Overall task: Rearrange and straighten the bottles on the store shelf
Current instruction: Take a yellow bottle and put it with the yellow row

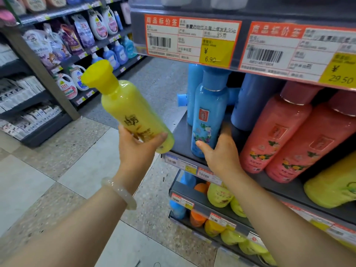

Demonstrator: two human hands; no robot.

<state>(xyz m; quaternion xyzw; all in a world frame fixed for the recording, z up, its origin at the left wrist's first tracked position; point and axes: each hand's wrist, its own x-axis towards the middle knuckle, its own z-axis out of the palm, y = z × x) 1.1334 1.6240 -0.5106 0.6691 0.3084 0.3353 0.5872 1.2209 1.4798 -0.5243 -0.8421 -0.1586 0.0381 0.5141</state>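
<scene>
My left hand [137,146] grips a yellow bottle [125,105] by its base and holds it tilted in the air, left of the shelf [181,137]. My right hand [221,151] wraps the lower part of a light blue bottle [209,112] with a flower label, which stands upright at the shelf's front left corner. More blue bottles [250,101] stand behind it, and one lies on its side with its cap [182,100] pointing left. Two pink bottles [273,128] lean to the right of them. A yellow bottle [331,187] lies at the far right.
The shelf above [192,38] hangs low with price tags along its edge. Lower shelves [221,214] hold yellow, orange and blue bottles. Across the tiled aisle [67,170] stands a rack of detergent jugs and pouches [81,45].
</scene>
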